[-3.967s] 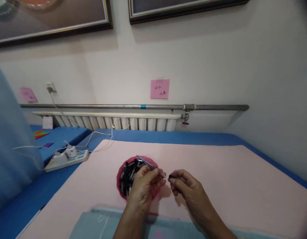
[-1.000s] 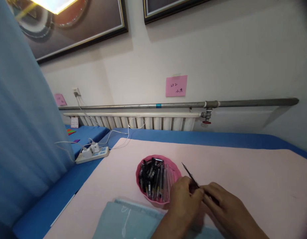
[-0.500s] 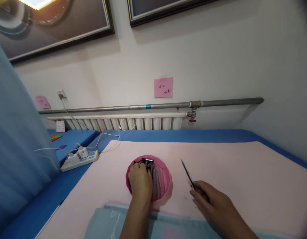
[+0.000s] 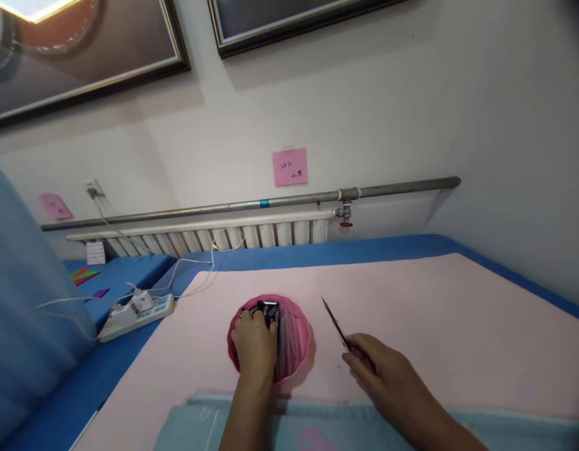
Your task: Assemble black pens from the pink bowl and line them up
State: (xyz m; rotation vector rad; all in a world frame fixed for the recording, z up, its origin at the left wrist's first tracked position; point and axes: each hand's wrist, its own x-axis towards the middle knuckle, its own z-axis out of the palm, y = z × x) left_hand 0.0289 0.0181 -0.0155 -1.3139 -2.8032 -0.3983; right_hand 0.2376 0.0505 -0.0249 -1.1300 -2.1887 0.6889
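My left hand (image 4: 255, 343) reaches down into a round pink basket (image 4: 304, 351) with a scalloped rim. Its fingers are curled in among dark slim items (image 4: 269, 307); the fingertips and anything they grip are hidden. Beside them in the basket's right half stand clear plastic sleeves or strips (image 4: 289, 341). To the right, my right hand (image 4: 388, 376) pinches a thin, dark, pointed stick-like tool (image 4: 335, 324), its tip slanting up and left above the pink sheet. Whether it is a pen or tweezers I cannot make out.
A pink sheet (image 4: 388, 294) covers the blue bed-like surface (image 4: 289, 252). Folded light-blue cloth (image 4: 346, 432) lies along the near edge. At left are a power strip (image 4: 143, 316) with plugs and white cables, and a blue curtain (image 4: 26, 313). A radiator (image 4: 252, 235) and pipe (image 4: 299, 198) run behind.
The whole view has shifted, so the scene sits further left. My left hand stays in the basket, and my right hand still holds the pointed tool in nearly the same pose.
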